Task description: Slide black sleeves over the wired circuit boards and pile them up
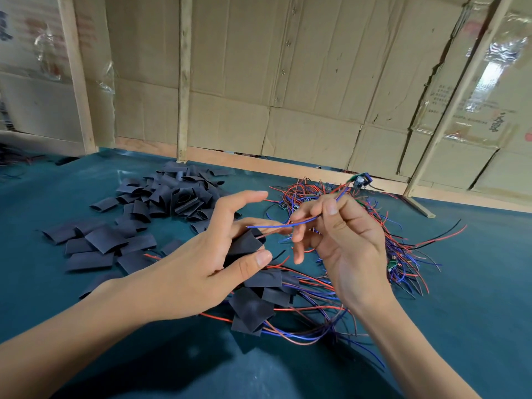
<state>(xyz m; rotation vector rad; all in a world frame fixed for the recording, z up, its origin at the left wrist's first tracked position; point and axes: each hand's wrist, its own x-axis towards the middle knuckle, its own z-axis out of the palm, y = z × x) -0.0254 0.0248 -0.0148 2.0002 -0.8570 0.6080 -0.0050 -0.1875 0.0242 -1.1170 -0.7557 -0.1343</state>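
Above the teal table (86, 289), between both hands: one black sleeve (244, 244), pinched by the left hand (198, 266), thumb pressed on its near edge, middle fingers curled behind, index finger stretched out straight above and free of it. Just to the right, touching nothing of the sleeve itself: right hand (342, 243), thumb and fingers clamped on a bundle of blue and red wires (276, 225), loose ends pointed left toward the sleeve mouth, blue one reaching over the left-hand fingers. Up behind the right hand, at the far end of those wires: a small circuit board (361, 180) held in the air, bare, not sleeved.

On the table behind the left hand: a heap of loose black sleeves (178, 194), with more lying flat and scattered nearer the left forearm. Behind and right of the right hand: a tangle of unsleeved wired boards (403, 254), red, blue and black leads spread outward. Under both wrists, nearest the camera: a pile of finished pieces (256, 303), black sleeves with red and blue wires looping out. Beyond the table edge: a cardboard wall (288, 82) braced with wooden battens (184, 82).
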